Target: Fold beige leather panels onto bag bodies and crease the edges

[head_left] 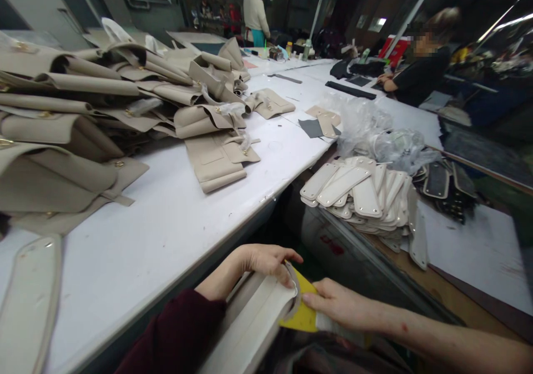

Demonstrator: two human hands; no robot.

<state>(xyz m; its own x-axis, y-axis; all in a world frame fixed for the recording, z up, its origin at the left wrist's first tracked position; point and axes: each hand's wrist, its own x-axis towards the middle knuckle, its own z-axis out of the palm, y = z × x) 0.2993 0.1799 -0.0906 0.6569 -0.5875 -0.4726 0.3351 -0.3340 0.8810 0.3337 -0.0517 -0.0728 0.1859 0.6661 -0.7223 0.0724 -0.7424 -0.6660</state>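
Observation:
A long off-white piece (254, 321) with a curved end lies at the lower middle, in front of my body. My left hand (268, 263) is wrapped over its far end, with the forefinger stretched out. On the right, my right hand (339, 303) pinches a yellow sheet (306, 307) between thumb and fingers. The yellow sheet meets the curved end of the off-white piece; where it runs underneath cannot be made out.
Beige leather pieces (79, 168) are heaped on the white table (175, 224) at left. Cream straps (366, 190) and clear plastic bags (375, 129) lie at right. A seated person (425, 63) works beyond, and another person (255, 13) stands farther back.

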